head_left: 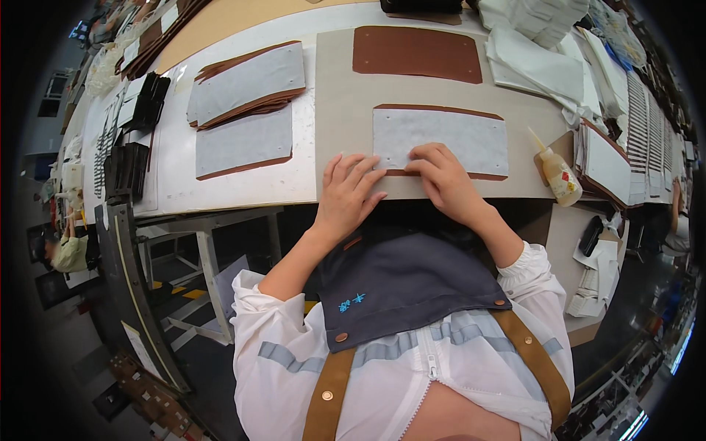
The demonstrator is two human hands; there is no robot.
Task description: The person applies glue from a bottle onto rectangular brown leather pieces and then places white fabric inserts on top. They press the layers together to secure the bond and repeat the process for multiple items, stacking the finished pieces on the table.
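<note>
A brown leather panel with a pale grey lining (460, 140) lies in front of me, a thin brown strip showing along its far and near edges. My left hand (348, 189) is at its near left corner, fingers apart with the tips at the corner and the thumb held away. My right hand (447, 180) bends over the near edge, its curled fingers pressing on the lining and brown border. The thumb sits lower, by the table edge. Beyond lies another brown leather panel (417, 54), brown side up.
A stack of lined panels (250, 84) lies left on the white table. A glue bottle with a pointed nozzle (559, 175) stands to the right, beside stacked sheets (604, 165). White cloth (537, 66) lies far right; black folded pieces (126, 169) line the left edge.
</note>
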